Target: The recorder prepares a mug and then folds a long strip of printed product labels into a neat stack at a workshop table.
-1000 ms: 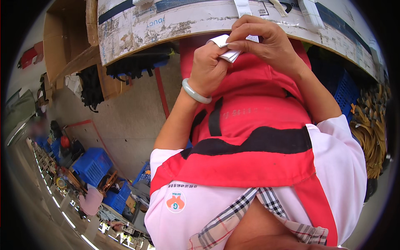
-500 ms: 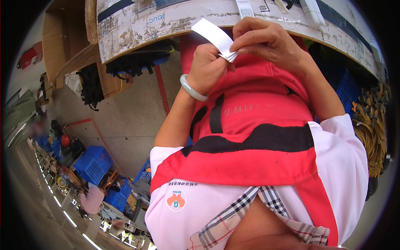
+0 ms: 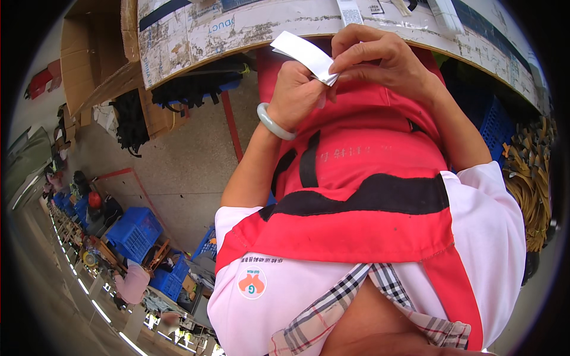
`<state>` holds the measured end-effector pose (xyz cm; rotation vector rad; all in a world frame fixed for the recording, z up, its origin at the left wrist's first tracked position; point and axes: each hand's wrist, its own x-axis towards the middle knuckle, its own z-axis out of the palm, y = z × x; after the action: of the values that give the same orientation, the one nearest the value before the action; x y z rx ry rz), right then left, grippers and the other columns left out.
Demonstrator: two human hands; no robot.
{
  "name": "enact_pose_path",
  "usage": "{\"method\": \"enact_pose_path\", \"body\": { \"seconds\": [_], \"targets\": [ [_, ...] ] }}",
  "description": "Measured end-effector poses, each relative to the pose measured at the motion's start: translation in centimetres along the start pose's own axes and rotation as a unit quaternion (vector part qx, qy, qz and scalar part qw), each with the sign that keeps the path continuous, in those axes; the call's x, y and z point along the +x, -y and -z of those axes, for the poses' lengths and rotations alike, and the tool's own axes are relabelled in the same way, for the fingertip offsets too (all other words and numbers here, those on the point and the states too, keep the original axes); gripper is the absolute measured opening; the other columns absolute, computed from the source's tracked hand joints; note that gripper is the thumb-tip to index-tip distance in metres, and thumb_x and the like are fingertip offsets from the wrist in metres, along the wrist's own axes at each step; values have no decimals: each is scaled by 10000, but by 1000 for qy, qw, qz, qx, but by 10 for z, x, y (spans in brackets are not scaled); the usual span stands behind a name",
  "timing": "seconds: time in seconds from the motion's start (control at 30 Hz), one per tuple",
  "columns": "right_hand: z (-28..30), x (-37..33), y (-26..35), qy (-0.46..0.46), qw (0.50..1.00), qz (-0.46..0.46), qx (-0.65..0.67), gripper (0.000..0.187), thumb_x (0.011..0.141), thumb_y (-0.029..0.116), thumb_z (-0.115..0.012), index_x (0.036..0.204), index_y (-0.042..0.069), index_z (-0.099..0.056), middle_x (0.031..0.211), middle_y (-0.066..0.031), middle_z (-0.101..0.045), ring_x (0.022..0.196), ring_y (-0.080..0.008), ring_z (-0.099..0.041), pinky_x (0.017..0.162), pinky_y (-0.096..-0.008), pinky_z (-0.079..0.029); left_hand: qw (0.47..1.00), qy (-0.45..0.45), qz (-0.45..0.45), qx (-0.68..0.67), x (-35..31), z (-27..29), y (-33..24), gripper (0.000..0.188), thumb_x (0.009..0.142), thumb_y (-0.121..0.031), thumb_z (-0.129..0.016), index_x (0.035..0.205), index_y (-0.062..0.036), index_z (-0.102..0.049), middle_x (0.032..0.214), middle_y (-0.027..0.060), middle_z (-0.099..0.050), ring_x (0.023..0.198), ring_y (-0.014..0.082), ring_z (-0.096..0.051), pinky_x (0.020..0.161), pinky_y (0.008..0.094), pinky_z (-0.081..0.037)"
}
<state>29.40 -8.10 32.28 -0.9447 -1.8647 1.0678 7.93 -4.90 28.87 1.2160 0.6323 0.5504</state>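
The left hand is closed around the white strips, and the right hand pinches their right end with its fingertips, so the two meet there. The strips' free end points up and left, in front of the table's near edge. A pale bangle circles the left wrist. Behind the hands is a red apron; left, a carton; right, brown straps

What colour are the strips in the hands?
White on the side facing up: the strips show best in the head view.
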Motion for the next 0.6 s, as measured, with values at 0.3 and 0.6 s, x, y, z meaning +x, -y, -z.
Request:
{"method": "enact_pose_path", "body": {
  "seconds": [0.3,0.6],
  "targets": [
    [-6,-2,-8,-17,1000,9,22,134,842,26,-707,975,41,-713,993,-59,-572,934,-170,-579,799,-268,-475,1000,-9,22,-5,0,-3,-4,149,906,-27,-553,821,11,-669,642,52,-646,518,83,-567,467,224,-417],
    [-4,-1,9,-37,997,-43,57,40,895,32,-659,928,14,-645,1013,-61,-561,938,-158,-557,820,-262,-442,969,-62,-37,238,-22,59,-26,724,728,-127,-817,1376,-44,-504,1231,100,-600,1163,183,-551,1022,310,-416]
  ]
}}
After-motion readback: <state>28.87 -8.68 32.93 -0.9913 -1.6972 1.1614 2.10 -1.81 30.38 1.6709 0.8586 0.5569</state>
